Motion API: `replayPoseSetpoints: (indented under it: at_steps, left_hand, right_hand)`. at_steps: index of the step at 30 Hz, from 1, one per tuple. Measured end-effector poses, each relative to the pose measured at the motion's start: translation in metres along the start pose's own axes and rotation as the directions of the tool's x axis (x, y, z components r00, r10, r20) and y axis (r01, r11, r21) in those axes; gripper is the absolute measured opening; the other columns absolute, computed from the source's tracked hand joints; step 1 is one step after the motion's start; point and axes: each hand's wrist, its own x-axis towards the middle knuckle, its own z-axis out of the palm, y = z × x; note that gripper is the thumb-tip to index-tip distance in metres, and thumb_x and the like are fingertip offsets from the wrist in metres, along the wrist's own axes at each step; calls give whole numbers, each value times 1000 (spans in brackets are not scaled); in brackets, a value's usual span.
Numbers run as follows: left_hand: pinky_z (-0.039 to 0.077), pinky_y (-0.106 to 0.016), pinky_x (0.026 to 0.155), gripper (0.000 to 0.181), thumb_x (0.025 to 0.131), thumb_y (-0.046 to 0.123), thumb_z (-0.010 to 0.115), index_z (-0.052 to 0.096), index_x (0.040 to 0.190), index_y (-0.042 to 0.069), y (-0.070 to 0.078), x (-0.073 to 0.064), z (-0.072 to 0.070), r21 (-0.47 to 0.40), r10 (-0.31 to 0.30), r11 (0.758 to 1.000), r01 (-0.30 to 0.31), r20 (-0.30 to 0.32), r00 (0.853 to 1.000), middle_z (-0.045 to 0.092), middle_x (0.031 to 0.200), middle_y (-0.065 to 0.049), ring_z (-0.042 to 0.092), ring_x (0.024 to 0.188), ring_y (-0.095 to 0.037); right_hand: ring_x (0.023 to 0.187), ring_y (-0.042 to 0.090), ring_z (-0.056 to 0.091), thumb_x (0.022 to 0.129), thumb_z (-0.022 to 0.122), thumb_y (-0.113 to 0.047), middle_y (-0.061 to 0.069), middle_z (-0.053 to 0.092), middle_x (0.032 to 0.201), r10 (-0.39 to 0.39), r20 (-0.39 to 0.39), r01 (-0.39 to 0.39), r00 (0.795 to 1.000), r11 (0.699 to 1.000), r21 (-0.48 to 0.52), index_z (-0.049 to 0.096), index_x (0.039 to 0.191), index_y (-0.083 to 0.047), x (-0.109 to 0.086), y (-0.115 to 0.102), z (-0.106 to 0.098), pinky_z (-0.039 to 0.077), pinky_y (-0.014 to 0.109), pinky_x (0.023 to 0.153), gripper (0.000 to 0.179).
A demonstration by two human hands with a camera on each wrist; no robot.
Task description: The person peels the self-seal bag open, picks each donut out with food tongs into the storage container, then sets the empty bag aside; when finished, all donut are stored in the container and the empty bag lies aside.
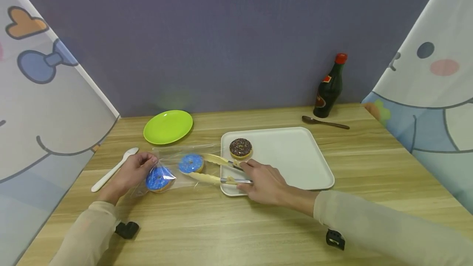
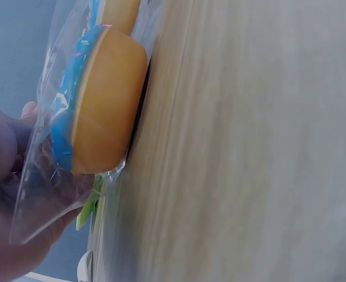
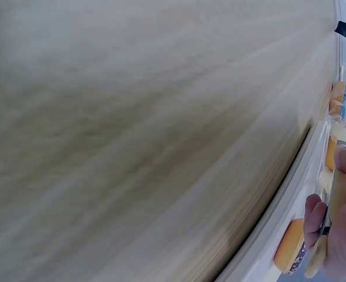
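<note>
My left hand (image 1: 133,172) pinches the left end of a clear plastic bag (image 1: 168,155), next to a blue-frosted donut (image 1: 158,178) inside it. A second blue-frosted donut (image 1: 190,163) lies farther right in the bag, between the pale tips of a pair of tongs (image 1: 207,177). My right hand (image 1: 267,182) grips those tongs by their metal arms, above the left edge of a white tray (image 1: 288,159). A chocolate donut with sprinkles (image 1: 240,147) sits on the tray. In the left wrist view the bag's film covers part of the left fingers.
A green plate (image 1: 168,127) lies behind the bag. On the left is a white spoon (image 1: 114,170). At the back right stand a dark bottle with a red cap (image 1: 329,89) and a brown wooden spoon (image 1: 325,122). Panels border the table (image 1: 221,229) at the back and sides.
</note>
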Motion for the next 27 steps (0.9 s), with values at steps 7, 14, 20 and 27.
replayPoseSetpoints:
  at_steps: [7, 14, 20, 27]
  left_hand:
    - [44, -24, 64, 30, 101, 20, 47, 58, 102, -8, 0, -1, 1, -6, 8, 1000, -8, -8, 1000, 57, 89, -12, 49, 77, -16]
    - [44, -24, 64, 31, 102, 21, 46, 58, 103, -8, 1, -2, 1, -5, -2, 1000, 2, 0, 1000, 57, 88, -11, 49, 77, -16]
    - [44, -24, 64, 32, 102, 22, 45, 58, 103, -7, 2, -2, 0, 3, -3, 1000, 3, 9, 1000, 56, 87, -11, 49, 77, -17]
    - [44, -25, 64, 34, 102, 23, 44, 57, 104, -8, 2, -2, 0, -5, -11, 1000, 11, 22, 1000, 56, 88, -11, 49, 78, -19]
  right_hand:
    - [73, 11, 57, 82, 73, -38, 2, 61, 104, -11, -60, 10, 998, 1000, -18, 60, 122, -3, -17, 9, -4, 48, 30, 55, 55]
    - [74, 16, 61, 80, 74, -37, 2, 62, 104, -13, -110, 11, 994, 1000, -20, 61, 121, -3, -35, 18, -11, 50, 32, 55, 55]
    - [72, 12, 59, 79, 76, -35, 1, 62, 104, -28, -151, 25, 988, 999, -27, 61, 120, -2, -52, 28, -18, 49, 30, 54, 55]
    - [72, 11, 59, 77, 78, -31, 2, 62, 104, -30, -178, 25, 984, 999, -29, 62, 119, -1, -75, 39, -25, 47, 25, 53, 54]
